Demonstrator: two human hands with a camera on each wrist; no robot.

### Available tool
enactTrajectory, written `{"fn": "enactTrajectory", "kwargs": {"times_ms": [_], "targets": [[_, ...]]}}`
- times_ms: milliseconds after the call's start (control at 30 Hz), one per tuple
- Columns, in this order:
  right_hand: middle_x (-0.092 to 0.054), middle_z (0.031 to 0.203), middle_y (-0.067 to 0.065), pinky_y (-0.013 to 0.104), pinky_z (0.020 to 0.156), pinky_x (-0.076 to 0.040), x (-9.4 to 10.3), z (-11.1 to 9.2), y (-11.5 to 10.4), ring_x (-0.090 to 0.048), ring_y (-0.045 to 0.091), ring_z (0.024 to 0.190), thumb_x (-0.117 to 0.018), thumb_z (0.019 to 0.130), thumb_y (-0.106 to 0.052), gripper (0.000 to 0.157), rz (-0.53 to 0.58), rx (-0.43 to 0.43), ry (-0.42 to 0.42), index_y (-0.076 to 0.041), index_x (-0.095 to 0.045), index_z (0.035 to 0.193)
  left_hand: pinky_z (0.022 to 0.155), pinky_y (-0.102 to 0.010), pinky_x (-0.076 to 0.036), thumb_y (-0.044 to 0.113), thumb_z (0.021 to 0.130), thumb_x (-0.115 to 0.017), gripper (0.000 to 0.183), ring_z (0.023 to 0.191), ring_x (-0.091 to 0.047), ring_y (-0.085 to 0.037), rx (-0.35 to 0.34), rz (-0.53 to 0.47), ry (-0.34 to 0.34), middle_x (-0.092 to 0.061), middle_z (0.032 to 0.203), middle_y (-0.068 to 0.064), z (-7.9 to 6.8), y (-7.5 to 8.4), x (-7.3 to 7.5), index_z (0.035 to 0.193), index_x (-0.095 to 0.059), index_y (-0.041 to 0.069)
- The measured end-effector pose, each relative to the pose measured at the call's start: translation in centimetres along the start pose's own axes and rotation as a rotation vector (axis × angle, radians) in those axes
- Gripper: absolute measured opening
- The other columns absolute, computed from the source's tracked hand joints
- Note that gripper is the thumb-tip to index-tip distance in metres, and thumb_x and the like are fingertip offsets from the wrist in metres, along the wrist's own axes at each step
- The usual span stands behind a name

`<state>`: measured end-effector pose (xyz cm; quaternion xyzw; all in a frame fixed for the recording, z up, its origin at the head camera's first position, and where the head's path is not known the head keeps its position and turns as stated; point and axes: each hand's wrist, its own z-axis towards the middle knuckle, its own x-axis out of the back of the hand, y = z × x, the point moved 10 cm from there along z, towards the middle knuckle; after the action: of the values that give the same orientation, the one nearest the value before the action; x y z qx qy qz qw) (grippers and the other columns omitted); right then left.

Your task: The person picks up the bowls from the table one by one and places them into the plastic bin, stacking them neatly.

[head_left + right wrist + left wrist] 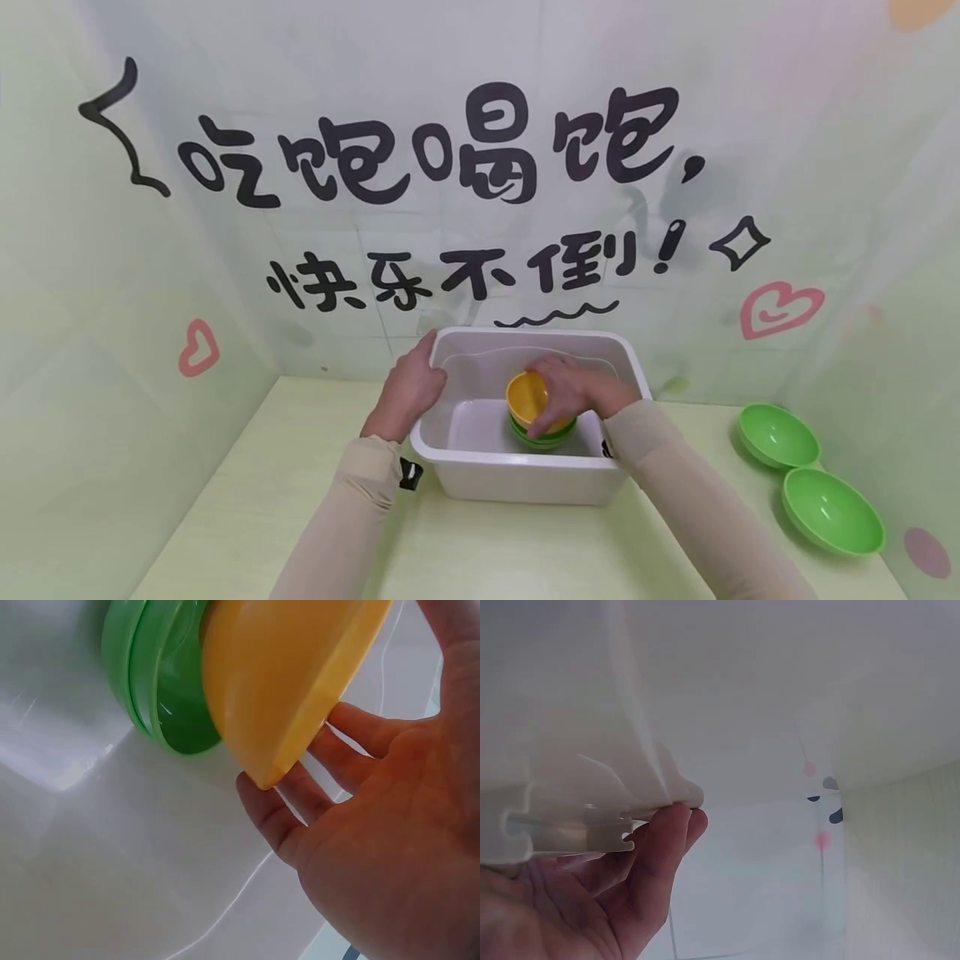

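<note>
A white plastic tub (525, 483) stands against the back wall. My left hand (408, 390) grips its left rim; in the left wrist view, bent fingers (654, 859) hook under the lip from below. Inside the tub, my right hand (573, 390) holds a yellow bowl (523, 398) by its rim, with thumb and fingers spread around the edge. Beneath it sit two nested green bowls (542, 443) on the tub's floor. In the right wrist view, the yellow bowl (277, 682) tilts partly inside the mouth of the upper green bowl (180, 712).
Two more green bowls, one farther back (780, 435) and one nearer (832, 510), lie side by side at the table's right. Printed walls (360, 225) enclose the pale table (255, 483) at the back and both sides.
</note>
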<state>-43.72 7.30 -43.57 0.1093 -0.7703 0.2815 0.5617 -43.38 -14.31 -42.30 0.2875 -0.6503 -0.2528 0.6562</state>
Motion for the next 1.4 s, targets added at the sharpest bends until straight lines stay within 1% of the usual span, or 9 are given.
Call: {"fn": "enactTrajectory", "kwargs": {"times_ms": [67, 233, 300, 533, 667, 733, 900, 1167, 1400], "targets": [[-0.048, 0.151, 0.018, 0.053, 0.121, -0.033, 0.0, 0.1, 0.1, -0.042, 0.037, 0.139, -0.088, 0.067, -0.051, 0.102, -0.001, -0.005, -0.006, -0.003, -0.045, 0.147, 0.07, -0.04, -0.06, 0.014, 0.091, -0.047, 0.076, 0.097, -0.07, -0.034, -0.007, 0.006, 0.004, -0.058, 0.145, -0.022, 0.1, 0.1, 0.1, 0.164, -0.024, 0.02], [-0.049, 0.15, 0.018, 0.052, 0.121, -0.034, -0.2, 0.2, 0.0, -0.043, 0.035, 0.139, -0.087, 0.068, -0.052, 0.102, -0.008, 0.007, -0.012, -0.003, -0.045, 0.147, 0.082, -0.046, -0.059, 0.014, 0.09, -0.045, 0.076, 0.106, -0.068, -0.036, -0.016, 0.045, 0.014, -0.056, 0.148, -0.021, 0.2, 0.1, 0.3, 0.163, -0.025, 0.018], [-0.049, 0.15, 0.018, 0.052, 0.121, -0.034, -0.2, 0.2, -0.1, -0.044, 0.035, 0.138, -0.087, 0.068, -0.05, 0.102, -0.005, 0.019, -0.009, -0.003, -0.044, 0.148, 0.084, -0.047, -0.059, 0.014, 0.089, -0.045, 0.076, 0.107, -0.068, -0.036, -0.014, 0.051, 0.015, -0.055, 0.149, -0.021, 0.1, 0.1, 0.3, 0.163, -0.025, 0.018], [-0.05, 0.145, 0.018, 0.051, 0.118, -0.038, -0.4, 0.1, -0.2, -0.048, 0.033, 0.131, -0.091, 0.067, -0.042, 0.102, 0.048, 0.033, -0.012, -0.001, -0.043, 0.147, 0.079, -0.043, -0.06, 0.015, 0.091, -0.046, 0.076, 0.104, -0.068, -0.033, -0.003, 0.019, 0.0, -0.055, 0.15, -0.019, 0.0, 0.0, -0.1, 0.164, -0.024, 0.02], [-0.048, 0.146, 0.017, 0.049, 0.118, -0.039, -0.9, 0.0, 0.1, -0.048, 0.032, 0.13, -0.092, 0.068, -0.039, 0.102, 0.08, 0.0, -0.042, -0.001, -0.042, 0.148, 0.076, -0.041, -0.06, 0.015, 0.091, -0.047, 0.077, 0.102, -0.069, -0.033, 0.008, 0.017, 0.0, -0.056, 0.148, -0.02, -0.1, -0.2, -0.2, 0.164, -0.024, 0.02], [-0.048, 0.147, 0.017, 0.049, 0.119, -0.038, -1.0, -0.1, 0.3, -0.047, 0.032, 0.131, -0.092, 0.068, -0.038, 0.102, 0.075, -0.023, -0.048, -0.001, -0.041, 0.148, 0.074, -0.04, -0.06, 0.015, 0.091, -0.047, 0.077, 0.101, -0.069, -0.032, 0.007, 0.017, -0.004, -0.056, 0.148, -0.02, 0.0, -0.2, -0.2, 0.164, -0.024, 0.02], [-0.048, 0.147, 0.018, 0.05, 0.119, -0.038, -0.7, -0.1, 0.4, -0.047, 0.033, 0.132, -0.091, 0.069, -0.04, 0.101, 0.052, -0.037, -0.044, -0.001, -0.042, 0.148, 0.076, -0.04, -0.059, 0.015, 0.091, -0.047, 0.076, 0.102, -0.069, -0.033, 0.0, 0.02, 0.006, -0.057, 0.148, -0.019, 0.1, -0.1, 0.0, 0.163, -0.025, 0.02], [-0.046, 0.151, 0.018, 0.049, 0.121, -0.036, -0.9, -0.2, 0.6, -0.046, 0.033, 0.137, -0.089, 0.071, -0.04, 0.1, 0.03, -0.054, -0.073, -0.001, -0.041, 0.149, 0.077, -0.042, -0.06, 0.015, 0.091, -0.048, 0.077, 0.104, -0.068, -0.033, -0.003, 0.014, 0.002, -0.056, 0.149, -0.02, 0.2, -0.1, 0.0, 0.164, -0.024, 0.02], [-0.045, 0.15, 0.018, 0.049, 0.12, -0.038, -1.1, -0.2, 0.7, -0.047, 0.033, 0.133, -0.09, 0.07, -0.037, 0.098, 0.058, -0.077, -0.084, -0.003, -0.041, 0.148, 0.079, -0.044, -0.06, 0.015, 0.09, -0.047, 0.076, 0.107, -0.068, -0.035, -0.007, 0.018, 0.006, -0.056, 0.149, -0.02, 0.2, -0.1, 0.0, 0.163, -0.026, 0.019]]}}
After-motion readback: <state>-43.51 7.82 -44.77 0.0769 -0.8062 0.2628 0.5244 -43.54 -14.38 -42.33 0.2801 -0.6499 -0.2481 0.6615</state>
